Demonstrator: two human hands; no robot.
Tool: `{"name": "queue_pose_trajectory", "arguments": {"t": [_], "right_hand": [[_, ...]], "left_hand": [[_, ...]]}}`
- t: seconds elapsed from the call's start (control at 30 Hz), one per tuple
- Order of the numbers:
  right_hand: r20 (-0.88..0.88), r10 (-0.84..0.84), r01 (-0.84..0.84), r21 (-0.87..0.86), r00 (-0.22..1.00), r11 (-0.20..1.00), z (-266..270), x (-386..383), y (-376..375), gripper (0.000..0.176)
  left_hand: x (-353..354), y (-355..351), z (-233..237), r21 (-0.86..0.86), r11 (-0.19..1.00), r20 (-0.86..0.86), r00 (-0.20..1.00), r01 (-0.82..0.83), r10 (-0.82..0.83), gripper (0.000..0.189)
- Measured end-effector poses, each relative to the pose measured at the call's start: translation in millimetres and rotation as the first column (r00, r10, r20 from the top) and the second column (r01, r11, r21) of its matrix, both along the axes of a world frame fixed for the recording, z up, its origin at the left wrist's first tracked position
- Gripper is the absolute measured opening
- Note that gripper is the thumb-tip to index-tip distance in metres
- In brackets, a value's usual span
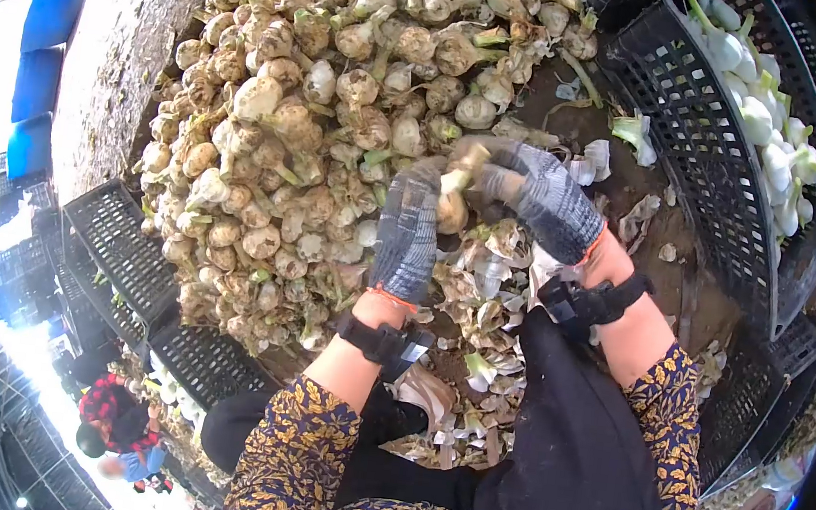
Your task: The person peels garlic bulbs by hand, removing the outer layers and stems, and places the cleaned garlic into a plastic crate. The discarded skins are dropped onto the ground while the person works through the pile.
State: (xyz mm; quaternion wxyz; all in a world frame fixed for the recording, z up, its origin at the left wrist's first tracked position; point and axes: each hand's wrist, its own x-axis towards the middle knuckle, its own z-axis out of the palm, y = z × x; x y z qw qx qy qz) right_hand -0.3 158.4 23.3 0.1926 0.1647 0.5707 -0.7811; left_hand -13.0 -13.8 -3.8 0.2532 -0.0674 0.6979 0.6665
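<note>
Both hands wear grey knitted gloves with orange cuffs and meet at the near edge of a big heap of dirty garlic bulbs (pixel 291 131). Between them is a garlic bulb (pixel 452 212), its pale stem pointing up and away. My left hand (pixel 409 225) is closed on the bulb's left side. From the right, my right hand (pixel 537 184) curls its fingers in at the stem; they are slightly blurred, and their exact grip is partly hidden. Loose papery garlic skins (pixel 490 285) lie on the ground below the hands.
At right stands a tilted black plastic crate (pixel 688 136) holding clean white garlic bulbs (pixel 761 114). More black crates (pixel 123 238) line the heap's left side. My knee (pixel 579 436) is close below my right hand. A person in a red checked top (pixel 109 407) is at lower left.
</note>
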Motion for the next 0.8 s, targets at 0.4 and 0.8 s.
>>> {"name": "queue_pose_trajectory", "arguments": {"t": [0.4,0.8], "right_hand": [[-0.608,0.373,0.263,0.706,0.701,0.658,-23,27,-7,0.017],[-0.521,0.297,0.136,0.64,0.8,0.756,-26,42,-1,0.026]], "left_hand": [[19,10,3,-0.408,0.911,-0.609,0.76,-0.054,-0.227,0.026],[21,-10,-24,-0.455,0.886,-0.308,0.918,0.087,-0.248,0.034]]}}
